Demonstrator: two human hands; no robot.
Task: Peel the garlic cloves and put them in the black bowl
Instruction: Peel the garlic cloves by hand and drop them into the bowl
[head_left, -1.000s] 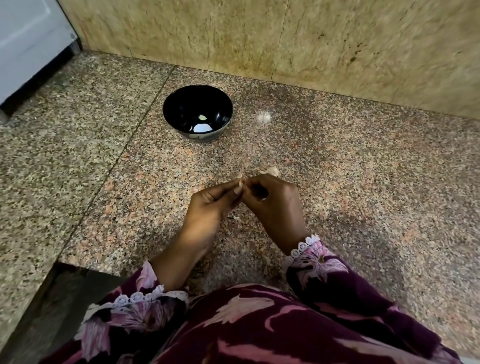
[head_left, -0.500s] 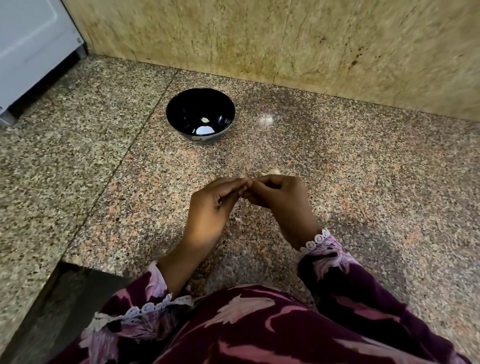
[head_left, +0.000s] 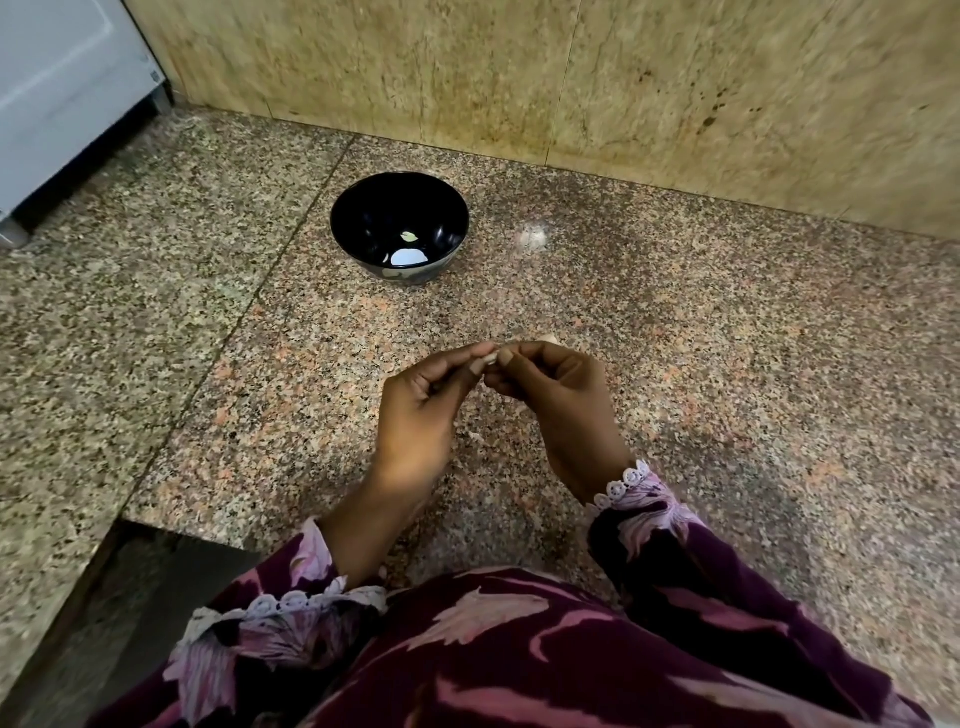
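Both hands have come closer together since a second ago: left hand (head_left: 421, 410) and right hand (head_left: 550, 400) pinch one garlic clove (head_left: 489, 359) between fingertips, mid-worktop near the front edge. Peeling continues. Black bowl (head_left: 400, 228) sits toward the back edge, one small piece inside.

Bare granite counter (head_left: 675, 364) lay open between the hands and the black bowl (head_left: 400, 208); the stone wall (head_left: 571, 78) closed the far side behind the bowl.
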